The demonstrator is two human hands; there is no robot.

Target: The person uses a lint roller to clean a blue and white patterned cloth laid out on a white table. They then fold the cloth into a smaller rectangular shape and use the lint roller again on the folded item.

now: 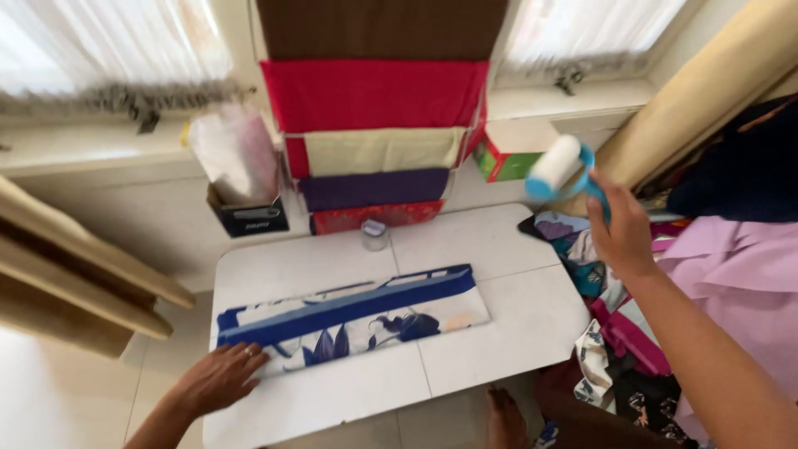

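Pressing down with our left hand, we keep its fingers spread flat on the near left end of the folded cloth, a long strip printed in blue, white and dark leaf shapes. The cloth lies lengthwise across the white bench, slightly tilted, its right end higher in the view than its left.

Our right hand is raised off to the right of the bench, well apart from the cloth, and is closed around the blue handle of a lint roller. The white roll of the roller points up and to the left, above the bench's far right corner.

A small clear jar stands at the far edge of the bench, just behind the cloth. Behind it hangs a rack of fabrics in brown, red, cream, purple and patterned red. To the left of the rack a dark box holds a pale bag. To the right a green and red box sits on the sill. A heap of mixed clothes lies right of the bench, beneath our right arm.
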